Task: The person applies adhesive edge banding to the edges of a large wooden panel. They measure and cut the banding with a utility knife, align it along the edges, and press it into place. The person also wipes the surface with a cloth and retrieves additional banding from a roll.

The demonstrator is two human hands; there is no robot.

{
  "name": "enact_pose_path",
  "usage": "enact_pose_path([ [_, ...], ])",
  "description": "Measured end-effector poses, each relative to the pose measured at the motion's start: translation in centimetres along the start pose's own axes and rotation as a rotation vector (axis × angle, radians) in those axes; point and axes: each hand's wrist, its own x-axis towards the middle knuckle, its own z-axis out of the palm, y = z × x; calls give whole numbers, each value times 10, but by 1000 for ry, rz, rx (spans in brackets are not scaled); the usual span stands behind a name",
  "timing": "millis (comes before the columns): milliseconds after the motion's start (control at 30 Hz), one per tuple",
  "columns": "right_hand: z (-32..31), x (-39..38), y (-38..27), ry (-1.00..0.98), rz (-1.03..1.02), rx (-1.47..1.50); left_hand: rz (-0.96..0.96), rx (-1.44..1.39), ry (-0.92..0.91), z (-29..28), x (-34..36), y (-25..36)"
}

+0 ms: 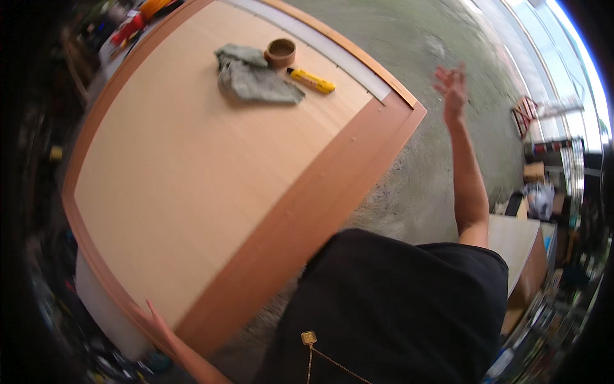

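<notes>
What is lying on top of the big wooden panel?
On the wooden panel lie a grey cloth, a roll of brown tape and a yellow utility knife. Anything under the cloth is hidden.

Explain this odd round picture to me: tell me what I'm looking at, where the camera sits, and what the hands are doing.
No machine here: a person wears a wide fisheye camera on the head, looking down, so straight edges bend. The black shape at the bottom is the person's own clothing. The big pale board with a brown border is the work surface. On its far end lie a grey rag, a roll of tape and a yellow knife. The left hand touches the board's near edge. The right hand is raised in the air, open and empty.
</notes>
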Motion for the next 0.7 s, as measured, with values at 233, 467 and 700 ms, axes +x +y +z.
enact_pose_path([
  [233, -94, 31, 23, -39, -328, 160, 20, -523, -137, 24, -113, 133],
  [467, -92, -192, 105, -1370, 276, -215, 123, -761, -348, 82, -158, 336],
  [700, -164, -61, 149, -1212, 220, -62, 471, -644, -493, 109, -142, 631],
])
